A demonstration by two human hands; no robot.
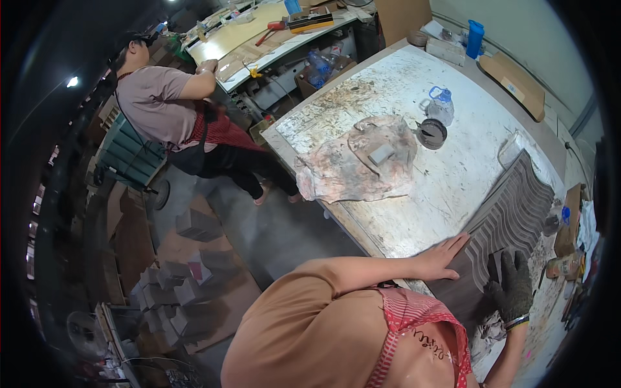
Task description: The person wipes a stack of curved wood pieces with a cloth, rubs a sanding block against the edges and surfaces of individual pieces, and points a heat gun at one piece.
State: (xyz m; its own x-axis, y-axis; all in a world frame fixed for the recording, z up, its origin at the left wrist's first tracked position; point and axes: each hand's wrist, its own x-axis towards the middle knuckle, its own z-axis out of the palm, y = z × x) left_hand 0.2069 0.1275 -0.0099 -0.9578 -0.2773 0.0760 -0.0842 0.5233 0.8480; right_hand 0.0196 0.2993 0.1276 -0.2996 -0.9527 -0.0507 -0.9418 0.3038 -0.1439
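A stack of brown-grey sheets with wavy stripes lies along the right side of the white worktable. My left hand is bare and rests flat on the sheets' near left edge, fingers stretched out. My right hand, in a dark grey glove, is on the striped surface further right. A small black flat piece sits between its thumb and fingers; its exact kind is unclear. Left of the sheets lies a stained cloth with a grey block on it. Beyond stand a round dark tin and a clear jug with a blue top.
A blue bottle and a cardboard piece are by the wall. A jar stands at the right edge. Another person works at a second table on the left. Stacked grey blocks sit on the floor.
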